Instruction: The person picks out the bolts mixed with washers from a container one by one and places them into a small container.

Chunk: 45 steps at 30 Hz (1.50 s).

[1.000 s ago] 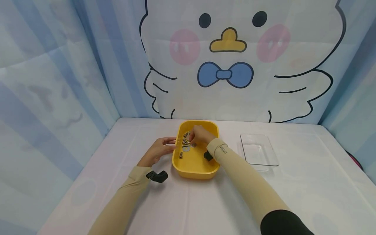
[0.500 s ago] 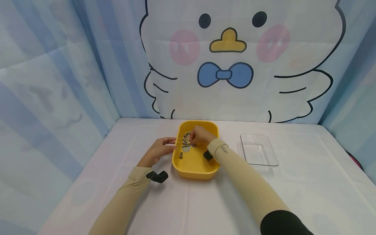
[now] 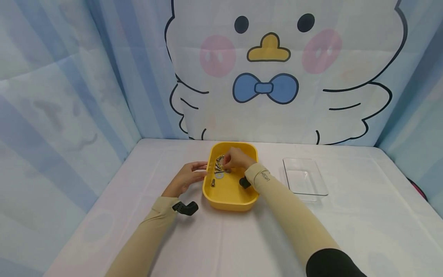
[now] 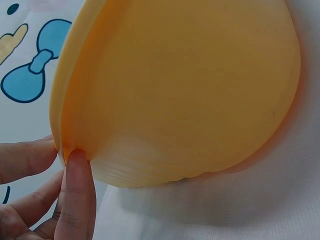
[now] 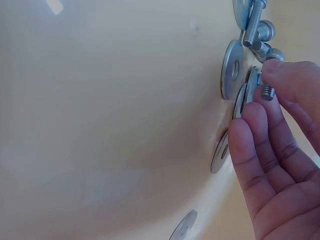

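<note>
Right hand [image 5: 280, 165] pinches a washer [image 5: 241, 100] among bolts [image 5: 255, 25] inside the yellow tray [image 3: 228, 192], fingertips closed around its edge.

Yellow oval tray [image 3: 228, 192] on white table, silver bolts [image 3: 218, 163] and flat washers [image 5: 232, 76] clustered inside

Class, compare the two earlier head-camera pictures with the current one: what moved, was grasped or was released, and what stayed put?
Nothing visibly changed. The right hand stays over the bolts and washers in the yellow tray, the left hand stays on the tray's left rim, and the clear tray sits untouched.
</note>
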Tool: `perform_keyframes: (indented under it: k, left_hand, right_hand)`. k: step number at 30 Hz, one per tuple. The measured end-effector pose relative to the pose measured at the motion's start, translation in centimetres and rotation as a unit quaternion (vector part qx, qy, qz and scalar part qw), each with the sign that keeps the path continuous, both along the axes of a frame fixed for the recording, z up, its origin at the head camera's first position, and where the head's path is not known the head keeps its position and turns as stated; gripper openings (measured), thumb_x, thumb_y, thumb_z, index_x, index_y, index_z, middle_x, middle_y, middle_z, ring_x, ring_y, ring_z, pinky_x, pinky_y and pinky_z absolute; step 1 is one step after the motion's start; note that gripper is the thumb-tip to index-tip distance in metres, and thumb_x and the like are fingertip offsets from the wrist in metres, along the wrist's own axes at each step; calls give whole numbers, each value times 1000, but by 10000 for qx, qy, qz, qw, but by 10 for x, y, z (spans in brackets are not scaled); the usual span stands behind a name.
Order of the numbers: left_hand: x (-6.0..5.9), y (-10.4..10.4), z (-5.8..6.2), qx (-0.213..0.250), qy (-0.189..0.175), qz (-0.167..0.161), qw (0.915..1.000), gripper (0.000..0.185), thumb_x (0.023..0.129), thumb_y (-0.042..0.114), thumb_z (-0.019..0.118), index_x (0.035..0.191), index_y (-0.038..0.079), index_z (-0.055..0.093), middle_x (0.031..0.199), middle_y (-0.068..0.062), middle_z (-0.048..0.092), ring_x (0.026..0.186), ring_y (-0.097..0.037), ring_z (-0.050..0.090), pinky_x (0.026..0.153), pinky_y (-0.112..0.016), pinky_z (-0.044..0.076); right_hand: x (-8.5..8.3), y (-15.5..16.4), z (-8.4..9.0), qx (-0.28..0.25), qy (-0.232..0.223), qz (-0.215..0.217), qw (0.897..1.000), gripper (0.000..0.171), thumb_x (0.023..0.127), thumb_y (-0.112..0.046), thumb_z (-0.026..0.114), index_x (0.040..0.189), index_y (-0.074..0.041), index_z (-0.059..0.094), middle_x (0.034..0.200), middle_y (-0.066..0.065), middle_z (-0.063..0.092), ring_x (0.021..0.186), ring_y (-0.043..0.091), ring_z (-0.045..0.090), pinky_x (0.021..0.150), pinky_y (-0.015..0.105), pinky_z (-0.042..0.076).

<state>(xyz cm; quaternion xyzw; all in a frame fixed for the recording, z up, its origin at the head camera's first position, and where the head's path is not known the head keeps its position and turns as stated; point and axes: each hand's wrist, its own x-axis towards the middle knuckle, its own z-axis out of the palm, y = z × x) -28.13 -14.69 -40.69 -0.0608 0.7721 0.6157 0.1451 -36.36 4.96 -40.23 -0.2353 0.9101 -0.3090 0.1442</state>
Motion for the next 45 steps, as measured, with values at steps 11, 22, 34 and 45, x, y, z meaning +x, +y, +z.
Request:
perform_keyframes:
  k: [11,22,34,45]
  left_hand:
    - [1,0,2,98,37,-22,9999,50,88,3,61,137,6,47,131,-15,51,118,-26,54,103,-38,47]
    - [1,2,3,37,-54,113,9999,49,89,3,60,136,6,48,131,-15,52,119,-27,54,103,-38,47]
    - [-1,3,1,101,-109,147,9998,48,89,3,61,135,7,49,131,-15,52,120,-27,53,103,-39,46]
    - [0,5,2,54,-130,261,9996,47,90,1,59,135,6,49,131,-15,53,120,-27,53,103,-39,47]
  right_hand:
    - [-1,3,0,-365,405,-33,9985,6,80,-7,72,79,-2,72,73,7,67,63,11,50,56,15,45]
    - [-4,1,-1,-639,379,-120,9972,5,82,-9,71,80,-4,72,79,9,70,68,12,57,64,19,51]
    - [-6,2,3,-1143,390,-155,9926,7,82,-8,71,85,-2,72,85,11,71,72,15,60,72,23,56]
    - [-3,1,13,-1157,421,-128,9923,9,83,-9,71,87,-1,72,86,11,71,74,16,61,73,24,57]
